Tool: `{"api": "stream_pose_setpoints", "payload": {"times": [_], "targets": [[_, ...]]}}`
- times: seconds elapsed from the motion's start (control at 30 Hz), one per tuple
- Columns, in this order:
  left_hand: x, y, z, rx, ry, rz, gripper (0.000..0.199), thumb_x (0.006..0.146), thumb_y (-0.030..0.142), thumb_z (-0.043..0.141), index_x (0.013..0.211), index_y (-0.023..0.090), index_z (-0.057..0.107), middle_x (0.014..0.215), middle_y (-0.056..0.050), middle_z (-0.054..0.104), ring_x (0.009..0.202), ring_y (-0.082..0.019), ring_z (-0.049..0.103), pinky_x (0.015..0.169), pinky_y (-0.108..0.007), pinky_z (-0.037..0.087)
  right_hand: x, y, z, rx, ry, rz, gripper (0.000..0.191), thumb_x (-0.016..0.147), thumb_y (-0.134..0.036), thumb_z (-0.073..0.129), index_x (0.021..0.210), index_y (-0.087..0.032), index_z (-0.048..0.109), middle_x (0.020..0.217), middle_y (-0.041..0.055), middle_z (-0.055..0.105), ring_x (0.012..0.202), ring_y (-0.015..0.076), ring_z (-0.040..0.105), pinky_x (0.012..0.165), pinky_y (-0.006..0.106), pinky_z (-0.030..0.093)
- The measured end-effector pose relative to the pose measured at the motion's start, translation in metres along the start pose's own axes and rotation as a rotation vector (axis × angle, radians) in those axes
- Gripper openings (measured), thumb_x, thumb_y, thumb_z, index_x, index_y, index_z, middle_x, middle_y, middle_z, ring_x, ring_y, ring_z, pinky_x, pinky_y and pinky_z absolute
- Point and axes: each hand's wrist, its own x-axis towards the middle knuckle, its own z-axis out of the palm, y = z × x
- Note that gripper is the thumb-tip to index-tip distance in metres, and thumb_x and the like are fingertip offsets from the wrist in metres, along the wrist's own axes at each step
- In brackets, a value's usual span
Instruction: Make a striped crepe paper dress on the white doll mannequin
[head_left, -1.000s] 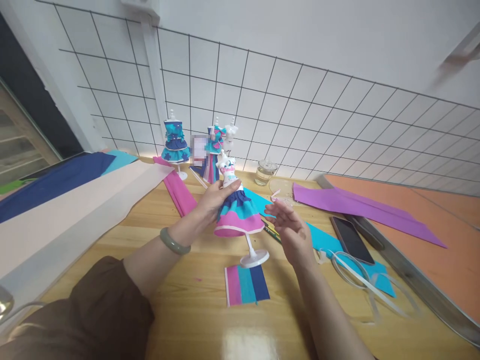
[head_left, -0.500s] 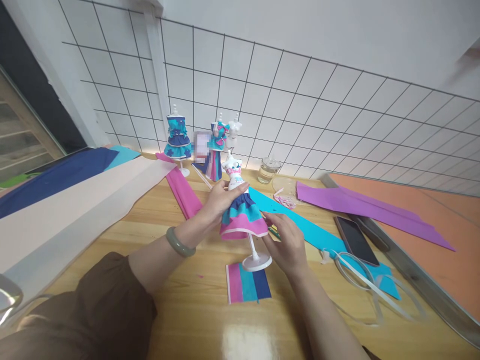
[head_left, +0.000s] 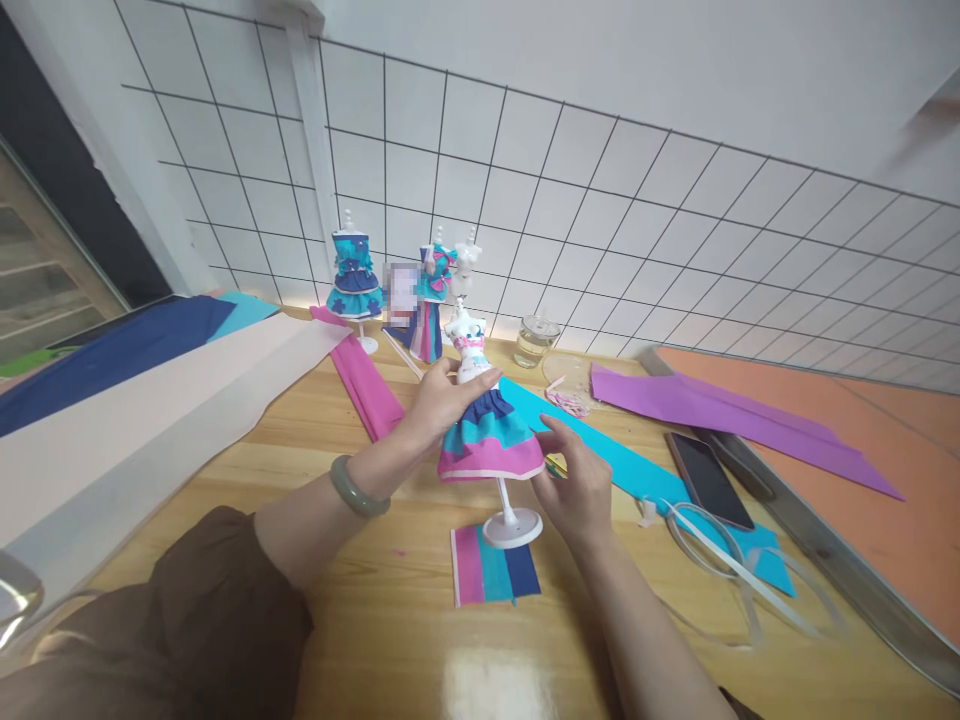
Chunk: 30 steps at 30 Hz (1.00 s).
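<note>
My left hand is closed around the waist of a small white dress-form mannequin, tilted above the table. The mannequin wears a gathered tiered skirt of navy, turquoise and pink with a white hem. Beside the skirt's right edge is my right hand, its index finger and thumb apart. Its thumb is close to the hem; whether it touches cannot be made out. A small yellow-and-green object shows between those fingers, mostly hidden behind the hand. Below the mannequin's round base lies a striped fabric piece.
Several dressed mannequins stand at the back, near a glass cup. Blue fabric, purple fabric and pink fabric lie around. A phone and loose white ribbon are at the right, pale fabric left.
The skirt's right side has spread outward and its hem sits flatter. My right hand's index finger has lifted away from the skirt. My left hand keeps its hold.
</note>
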Motion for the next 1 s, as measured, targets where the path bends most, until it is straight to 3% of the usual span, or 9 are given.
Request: {"api": "stream_pose_setpoints", "payload": {"times": [0.27, 0.73, 0.87, 1.0], "targets": [[-0.001, -0.005, 0.001, 0.061, -0.035, 0.038, 0.055, 0.058, 0.049, 0.077, 0.096, 0.015, 0.054, 0.089, -0.008, 0.065, 0.073, -0.015, 0.063, 0.061, -0.026, 0.049, -0.001, 0.0, -0.001, -0.07, -0.052, 0.017, 0.034, 0.085, -0.018, 0.049, 0.116, -0.019, 0.061, 0.085, 0.0078, 0.073, 0.07, 0.0193, 0.069, 0.063, 0.029, 0.054], [-0.006, -0.007, 0.003, 0.143, -0.024, 0.108, 0.046, 0.058, 0.042, 0.078, 0.09, 0.017, 0.057, 0.08, -0.004, 0.064, 0.075, -0.017, 0.061, 0.064, -0.026, 0.046, -0.005, 0.001, 0.004, 0.038, -0.034, 0.058, 0.039, 0.084, -0.016, 0.053, 0.122, -0.023, 0.056, 0.095, 0.0079, 0.072, 0.077, 0.0213, 0.069, 0.065, 0.032, 0.054], [0.002, -0.004, -0.005, 0.266, 0.033, 0.157, 0.048, 0.06, 0.047, 0.075, 0.091, 0.016, 0.055, 0.085, -0.006, 0.063, 0.076, -0.017, 0.06, 0.064, -0.027, 0.043, -0.002, 0.001, 0.005, 0.073, -0.109, 0.022, 0.054, 0.082, -0.015, 0.052, 0.135, -0.02, 0.041, 0.11, 0.0126, 0.065, 0.097, 0.0249, 0.063, 0.078, 0.04, 0.053], [0.007, 0.002, -0.012, 0.346, 0.104, 0.222, 0.045, 0.059, 0.046, 0.076, 0.088, 0.018, 0.055, 0.084, -0.003, 0.062, 0.074, -0.016, 0.057, 0.063, -0.025, 0.04, 0.005, -0.015, 0.003, 0.011, -0.124, -0.085, 0.068, 0.08, -0.018, 0.058, 0.141, -0.021, 0.029, 0.133, 0.0181, 0.047, 0.122, 0.032, 0.044, 0.093, 0.055, 0.041]]}}
